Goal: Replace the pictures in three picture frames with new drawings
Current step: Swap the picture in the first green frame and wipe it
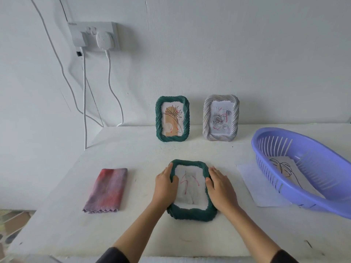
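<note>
The flat frame lies face up on the desk at lower centre of the frame, its long sides held by the left hand and right hand. Each grip is clamped on the rim, with the thumbs over the inner edge. Behind its window sits a pale sheet with a loose red scribble, so this frame seems to have its new drawing already. The step in hand looks like seating or lifting it. The next move likely calls for an even two-sided lift, tipping it upright beside the others without shifting the sheet.

Its rim is dark green, thick and rope-twisted, with rounded corners, and looks moulded and hard. At upper centre a matching green frame stands against the wall and holds a printed flower picture, probably still to be changed. Right of it, a grey frame of the same twist shows a pencilled rose. At right, a slotted lilac plastic basket holds a line drawing and rests on a paper. At left lies a folded, soft red-grey cloth.
</note>
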`<control>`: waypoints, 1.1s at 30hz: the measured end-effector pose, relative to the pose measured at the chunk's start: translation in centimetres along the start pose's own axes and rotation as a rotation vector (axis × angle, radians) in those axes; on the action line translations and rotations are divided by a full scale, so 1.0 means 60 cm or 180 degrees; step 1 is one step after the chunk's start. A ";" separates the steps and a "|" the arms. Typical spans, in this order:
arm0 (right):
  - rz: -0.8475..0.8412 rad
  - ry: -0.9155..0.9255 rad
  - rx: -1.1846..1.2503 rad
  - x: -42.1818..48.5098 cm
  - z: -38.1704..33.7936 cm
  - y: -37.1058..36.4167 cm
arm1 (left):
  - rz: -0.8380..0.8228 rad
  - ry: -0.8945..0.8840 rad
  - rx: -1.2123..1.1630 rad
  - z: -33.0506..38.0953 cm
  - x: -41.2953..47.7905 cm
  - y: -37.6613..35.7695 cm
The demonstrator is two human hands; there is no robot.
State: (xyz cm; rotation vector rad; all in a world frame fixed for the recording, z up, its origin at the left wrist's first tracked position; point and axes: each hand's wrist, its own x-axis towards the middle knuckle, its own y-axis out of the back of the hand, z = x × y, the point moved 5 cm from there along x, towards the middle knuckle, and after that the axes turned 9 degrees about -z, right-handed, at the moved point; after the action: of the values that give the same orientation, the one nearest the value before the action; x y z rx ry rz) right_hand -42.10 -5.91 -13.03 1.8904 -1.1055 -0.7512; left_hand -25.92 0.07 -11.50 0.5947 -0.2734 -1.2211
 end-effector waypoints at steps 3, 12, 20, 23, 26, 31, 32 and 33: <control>-0.0011 -0.0023 -0.0128 0.003 0.003 -0.004 | -0.0112 0.0005 0.0279 -0.009 0.007 -0.011; -0.0012 -0.0022 -0.0234 0.005 0.005 -0.009 | -0.0053 -0.0151 0.0718 -0.014 0.007 -0.017; -0.0031 0.0001 -0.0088 0.005 0.006 -0.007 | 0.1390 0.0822 0.1283 -0.053 0.004 0.119; -0.0018 -0.0021 -0.0049 0.004 0.005 -0.006 | 0.1468 0.1739 0.1155 -0.097 -0.013 0.191; 0.0005 -0.0034 -0.0027 0.004 0.005 -0.004 | 0.0981 0.2157 0.0842 -0.136 -0.021 0.218; -0.0015 -0.0049 0.0083 0.002 0.003 -0.001 | 0.0705 0.2055 0.0784 -0.136 -0.021 0.229; -0.0023 -0.0052 0.0140 0.001 0.003 0.000 | 0.0690 0.2040 0.0767 -0.136 -0.021 0.230; -0.0034 -0.0062 0.0226 0.000 0.003 0.001 | 0.0680 0.2021 0.0731 -0.136 -0.023 0.231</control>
State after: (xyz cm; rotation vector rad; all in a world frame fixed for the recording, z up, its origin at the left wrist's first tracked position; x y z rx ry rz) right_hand -42.27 -6.00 -13.05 1.9536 -1.1487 -0.7466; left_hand -11.23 6.61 -10.18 1.0885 0.0625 -0.7498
